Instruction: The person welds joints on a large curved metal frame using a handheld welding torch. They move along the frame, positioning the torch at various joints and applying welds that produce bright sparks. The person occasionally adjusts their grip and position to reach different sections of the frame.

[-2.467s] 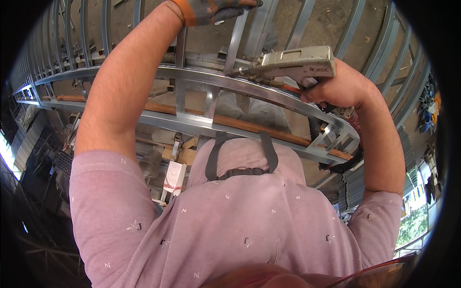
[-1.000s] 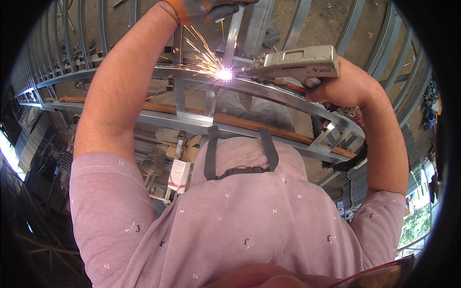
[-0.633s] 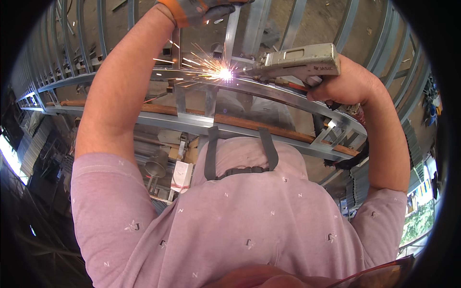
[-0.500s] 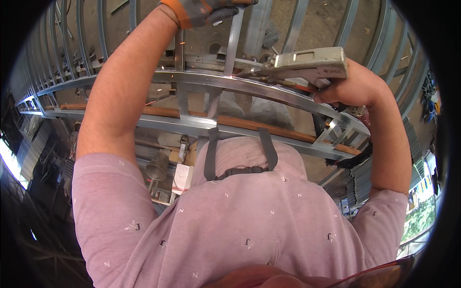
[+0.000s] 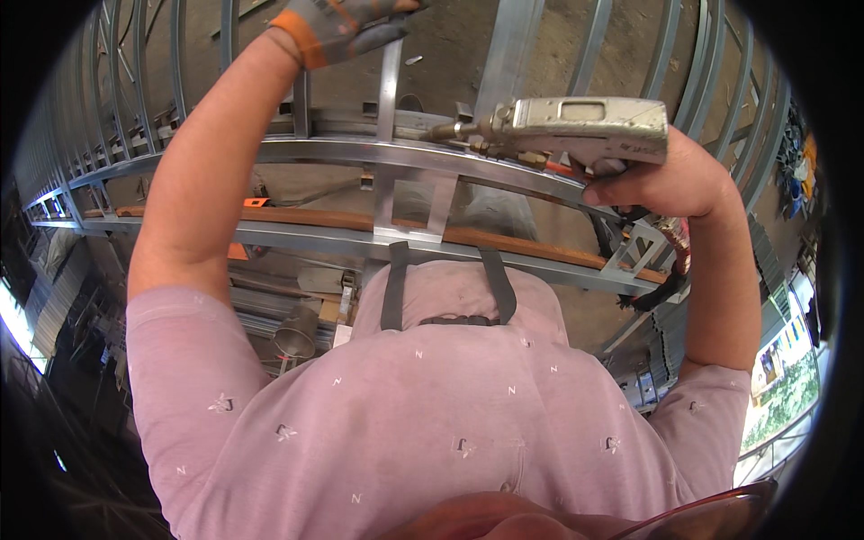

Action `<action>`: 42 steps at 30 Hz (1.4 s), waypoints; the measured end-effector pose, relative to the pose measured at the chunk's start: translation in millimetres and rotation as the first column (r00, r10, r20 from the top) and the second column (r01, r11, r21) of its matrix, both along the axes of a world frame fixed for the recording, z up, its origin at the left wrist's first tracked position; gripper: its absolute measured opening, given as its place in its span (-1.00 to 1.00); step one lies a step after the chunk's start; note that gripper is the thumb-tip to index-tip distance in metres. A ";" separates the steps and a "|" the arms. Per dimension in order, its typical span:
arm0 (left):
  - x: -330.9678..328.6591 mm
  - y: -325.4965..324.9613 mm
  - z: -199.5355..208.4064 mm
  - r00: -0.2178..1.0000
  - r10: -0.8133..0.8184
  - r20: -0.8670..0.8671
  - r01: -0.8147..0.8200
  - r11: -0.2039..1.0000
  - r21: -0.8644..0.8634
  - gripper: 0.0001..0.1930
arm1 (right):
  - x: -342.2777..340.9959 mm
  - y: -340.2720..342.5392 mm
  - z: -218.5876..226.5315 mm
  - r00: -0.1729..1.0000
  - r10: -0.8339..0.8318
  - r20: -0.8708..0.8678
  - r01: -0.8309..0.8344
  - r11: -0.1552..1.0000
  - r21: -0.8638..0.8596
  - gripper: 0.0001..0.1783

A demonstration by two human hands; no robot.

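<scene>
In my bare right hand is a pistol-shaped metal welding gun, gripped by its handle. Its narrow nozzle points left, just above the curved shiny rail of a metal frame and to the right of a joint where a crossbar meets that rail. My left hand, in a grey and orange glove, is over the far part of this crossbar. Thumb and fingers reach across the bar; the picture's upper edge cuts off part of the hand.
A second, nearer rail runs close to my body, with a brown wooden strip along it. More metal bars extend beyond the curved rail. A round metal container and metal lengths lie at lower left. Dark cable hangs below my right hand.
The sparks and the glow at the joint are gone. The gun's nozzle now sits away from the joint, to its right. The crossbar and my left hand appear farther left as the view has shifted.
</scene>
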State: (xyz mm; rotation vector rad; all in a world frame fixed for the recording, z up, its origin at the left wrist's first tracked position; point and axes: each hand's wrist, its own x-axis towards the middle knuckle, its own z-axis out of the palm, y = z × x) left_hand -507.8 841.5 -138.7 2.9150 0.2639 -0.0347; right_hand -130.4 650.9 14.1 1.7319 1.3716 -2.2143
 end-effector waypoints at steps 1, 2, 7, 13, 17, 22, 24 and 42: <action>-10.4 4.8 3.8 0.999 -0.006 -0.043 0.007 1.000 0.027 -0.38 | -7.6 4.4 -4.0 1.000 0.023 0.008 -0.023 1.000 -0.004 -0.27; -17.4 9.5 3.3 0.998 -0.054 0.018 0.054 0.999 0.009 -0.38 | -17.1 6.6 -8.7 0.999 0.051 0.016 -0.051 0.999 -0.014 -0.26; -22.9 22.2 -8.7 0.996 -0.058 0.070 0.060 0.998 -0.029 -0.43 | -51.1 9.7 -34.1 1.000 0.029 -0.013 -0.029 1.000 0.011 -0.26; -22.4 19.2 -11.9 0.989 -0.041 0.140 0.049 0.997 -0.051 -0.46 | -61.3 21.0 -54.3 0.996 0.088 -0.011 -0.089 0.992 -0.090 -0.34; -20.8 20.0 -9.6 0.988 -0.043 0.150 0.048 0.998 -0.028 -0.47 | -58.8 22.1 -62.3 0.995 0.096 -0.018 -0.097 0.993 -0.064 -0.34; -21.0 19.2 -11.7 0.982 -0.037 0.185 0.044 0.999 -0.031 -0.48 | -61.3 26.0 -64.0 0.993 0.115 -0.020 -0.116 0.990 -0.079 -0.35; -20.4 17.0 -8.0 0.985 -0.038 0.171 0.043 0.999 -0.026 -0.48 | -66.0 29.4 -55.5 0.996 0.091 0.002 -0.089 0.987 -0.136 -0.36; -14.1 23.2 -19.2 0.925 -0.064 0.375 0.087 0.995 -0.047 -0.64 | -61.0 26.9 -68.4 0.986 0.168 -0.002 -0.168 0.984 -0.061 -0.39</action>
